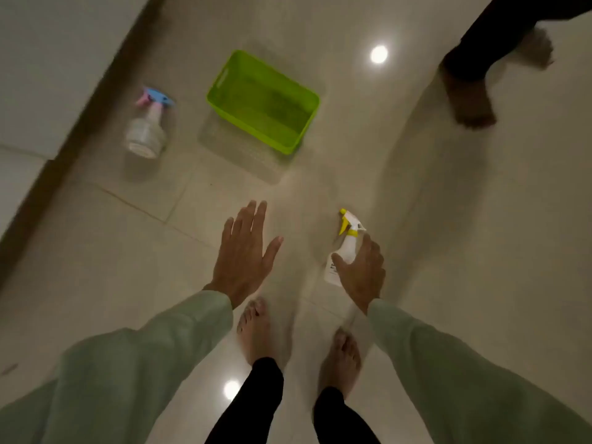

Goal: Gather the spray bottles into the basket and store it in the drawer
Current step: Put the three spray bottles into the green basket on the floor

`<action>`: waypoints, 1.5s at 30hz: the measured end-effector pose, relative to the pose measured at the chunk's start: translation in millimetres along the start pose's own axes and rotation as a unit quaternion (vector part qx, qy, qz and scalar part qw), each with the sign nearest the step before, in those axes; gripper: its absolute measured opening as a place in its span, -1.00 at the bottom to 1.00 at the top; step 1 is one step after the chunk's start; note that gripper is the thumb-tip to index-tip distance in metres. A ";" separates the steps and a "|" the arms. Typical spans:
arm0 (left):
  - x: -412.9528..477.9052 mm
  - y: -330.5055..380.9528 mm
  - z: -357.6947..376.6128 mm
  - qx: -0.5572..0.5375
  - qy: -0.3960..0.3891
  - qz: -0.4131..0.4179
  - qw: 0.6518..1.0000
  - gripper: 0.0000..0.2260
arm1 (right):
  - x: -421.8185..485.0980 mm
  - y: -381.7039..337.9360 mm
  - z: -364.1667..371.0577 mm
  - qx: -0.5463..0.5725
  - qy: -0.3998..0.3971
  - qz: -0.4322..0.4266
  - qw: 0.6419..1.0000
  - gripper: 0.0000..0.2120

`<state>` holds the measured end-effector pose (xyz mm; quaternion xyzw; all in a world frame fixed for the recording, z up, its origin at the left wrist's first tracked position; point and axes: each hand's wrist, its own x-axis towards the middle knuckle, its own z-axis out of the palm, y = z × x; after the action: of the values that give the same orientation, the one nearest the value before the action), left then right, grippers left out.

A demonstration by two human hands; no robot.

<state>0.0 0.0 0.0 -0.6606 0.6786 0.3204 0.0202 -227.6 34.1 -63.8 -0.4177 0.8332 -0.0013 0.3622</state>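
Right hand (360, 267) over yellow-nozzle spray bottle (344, 248), fingers spread

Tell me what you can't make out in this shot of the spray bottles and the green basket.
Head view only:
- Right hand covers part of the yellow-trigger bottle; whether its grip has closed is unclear.
- That bottle's label print: too small and blurred.
- Blue-and-pink-trigger bottle: motion blur hides its contents.
- Drawer: not in view.
- Second person's feet: blurred, legs cut off by the top edge.
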 end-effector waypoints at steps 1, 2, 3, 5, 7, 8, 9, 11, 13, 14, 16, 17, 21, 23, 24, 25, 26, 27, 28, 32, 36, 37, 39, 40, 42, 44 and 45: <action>11.2 -9.3 15.9 -0.001 -0.008 0.004 1.000 -0.38 | 15.1 8.0 17.4 0.021 -0.001 0.046 0.999 -0.13; 20.0 -16.4 27.6 0.000 -0.009 0.004 1.000 -0.38 | 26.8 13.4 27.7 0.047 -0.004 0.095 0.994 -0.10; 24.1 -20.0 33.5 0.005 -0.015 0.006 1.000 -0.38 | 35.0 19.2 32.1 0.092 -0.015 0.132 0.987 -0.09; 33.8 -29.6 51.5 -0.005 -0.032 0.012 0.999 -0.38 | 53.1 31.8 45.6 0.212 -0.038 0.204 0.955 -0.19; 41.6 -38.4 65.3 -0.014 -0.040 0.018 0.999 -0.38 | 69.1 37.1 56.4 0.288 -0.055 0.235 0.927 -0.46; 44.5 -42.1 66.8 -0.016 -0.043 0.022 0.999 -0.38 | 74.2 36.4 59.9 0.299 -0.063 0.237 0.922 -0.58; 46.8 -45.2 68.0 -0.017 -0.047 0.022 0.999 -0.38 | 78.4 36.1 63.8 0.309 -0.075 0.233 0.919 -0.65; 48.5 -49.6 65.8 -0.018 -0.050 0.020 0.998 -0.38 | 83.1 30.9 68.0 0.330 -0.104 0.234 0.909 -0.71; 49.7 -53.3 58.5 -0.019 -0.051 0.017 0.998 -0.38 | 80.5 19.6 68.4 0.352 -0.123 0.243 0.895 -0.84; 50.5 -54.6 52.4 -0.021 -0.050 0.016 0.998 -0.38 | 77.9 13.2 67.5 0.366 -0.130 0.247 0.888 -0.90; 50.0 -55.3 37.9 -0.026 -0.051 0.010 0.998 -0.39 | 68.8 -3.0 61.3 0.388 -0.144 0.245 0.877 -0.92; 49.6 -55.2 28.4 -0.027 -0.052 0.008 0.998 -0.38 | 64.2 -11.9 57.1 0.392 -0.145 0.237 0.877 -0.91; 46.6 -49.3 -20.4 -0.038 -0.044 0.001 0.998 -0.38 | 46.3 -61.6 22.5 0.395 -0.108 0.175 0.896 -0.73; 49.0 -44.3 -51.5 -0.041 -0.030 0.000 0.999 -0.39 | 40.0 -93.2 -3.3 0.400 -0.089 0.135 0.902 -0.70; 51.8 -41.7 -67.8 -0.043 -0.020 0.000 0.999 -0.39 | 38.3 -109.9 -16.5 0.403 -0.082 0.116 0.904 -0.70; 55.4 -38.8 -81.6 -0.044 -0.010 0.001 0.999 -0.39 | 38.4 -123.7 -28.0 0.407 -0.075 0.098 0.905 -0.71; 60.5 -35.6 -98.2 -0.045 0.000 0.002 0.999 -0.39 | 39.7 -140.0 -41.3 0.414 -0.069 0.081 0.904 -0.73; 66.3 -32.4 -113.8 -0.047 0.008 0.002 0.999 -0.39 | 41.1 -155.7 -54.1 0.421 -0.062 0.067 0.902 -0.75; 73.4 -28.9 -127.9 -0.047 0.016 0.003 0.999 -0.38 | 44.3 -170.6 -66.4 0.431 -0.055 0.054 0.899 -0.76; 105.7 -19.8 -171.1 -0.041 0.046 0.005 0.998 -0.38 | 68.3 -224.8 -101.1 0.459 -0.024 0.011 0.888 -0.80; 147.5 -11.9 -196.5 -0.037 0.067 -0.009 0.997 -0.38 | 104.5 -263.7 -111.1 0.459 0.028 -0.004 0.888 -0.72; 158.1 -10.9 -198.6 -0.039 0.070 -0.013 0.997 -0.38 | 115.2 -271.2 -109.3 0.452 0.041 -0.008 0.891 -0.72; 180.1 -10.0 -195.7 -0.042 0.059 -0.013 0.997 -0.39 | 138.8 -280.7 -101.4 0.438 0.074 -0.022 0.896 -0.70; 188.1 -10.0 -193.4 -0.041 0.053 -0.012 0.998 -0.38 | 146.6 -286.2 -97.9 0.429 0.090 -0.035 0.898 -0.69; 208.5 -10.0 -186.4 -0.037 0.044 -0.018 0.998 -0.38 | 166.2 -295.4 -86.5 0.403 0.105 -0.049 0.908 -0.70; 227.9 -9.7 -180.7 -0.040 0.043 -0.022 0.998 -0.38 | 183.2 -300.7 -74.1 0.373 0.109 -0.058 0.920 -0.73; 235.7 -9.7 -178.2 -0.045 0.043 -0.021 0.998 -0.38 | 188.7 -302.1 -68.8 0.355 0.111 -0.063 0.926 -0.72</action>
<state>49.6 -289.8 31.2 -0.6884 0.6496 0.3212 -0.0318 -132.6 -314.7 -34.7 -0.3101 0.7851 -0.3663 0.3916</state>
